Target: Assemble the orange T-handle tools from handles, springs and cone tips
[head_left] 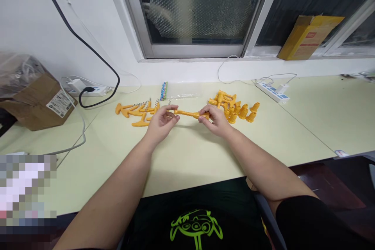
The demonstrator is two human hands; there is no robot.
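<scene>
A long, slim yellow plastic corkscrew part (189, 114) is held level just above the table between my two hands. My left hand (162, 122) is closed at its knobbed left end, thumb below and fingers above. At the wider right end, my right hand (216, 120) grips it with thumb and fingers, which hide part of that end. Behind my left hand lie several yellow T-shaped corkscrew handles (140, 124) with metal spirals. Close by my right hand are several yellow bell-shaped sleeves (243, 111), some upright, and a loose heap of yellow pieces (221, 97).
A clear plastic bag (184, 90) with a colourful header lies near the wall. Power strips (272, 91) with cables sit at the back right and back left. A cardboard box (38, 101) stands on the left, and a yellow carton (310, 37) leans on the windowsill.
</scene>
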